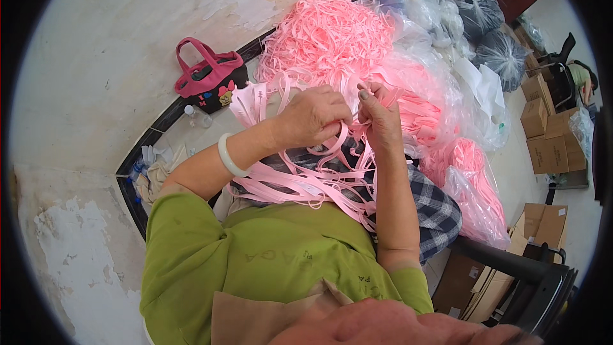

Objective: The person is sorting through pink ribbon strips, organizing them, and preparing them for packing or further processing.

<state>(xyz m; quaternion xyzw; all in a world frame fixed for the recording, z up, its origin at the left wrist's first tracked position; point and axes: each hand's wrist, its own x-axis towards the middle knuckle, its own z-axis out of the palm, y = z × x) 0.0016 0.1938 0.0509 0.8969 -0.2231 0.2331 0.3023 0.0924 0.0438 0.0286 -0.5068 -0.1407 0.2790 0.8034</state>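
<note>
Narrow pink fabric strips [287, 183] drape the plaid-clothed lap [438, 207] at centre frame; the left hand [317, 114] curls its fingers around some, the right hand [382, 117] pinches more. Light tension should limit tangling. A black armrest [504, 260] edges lower right; elbow room opens toward the off-white wall [128, 45] at left.

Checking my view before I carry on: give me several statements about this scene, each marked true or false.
1. The left hand and right hand both hold pale-pink flat fabric strips. True.
2. The smooth white bangle circles the right forearm. False: the bangle is on the left forearm.
3. The pink-and-black handbag stands to the left of the big tangled heap of pink strips. True.
4. The small clear plastic bottle is inside the handbag. False: the bottle is outside, beside the handbag.
</note>
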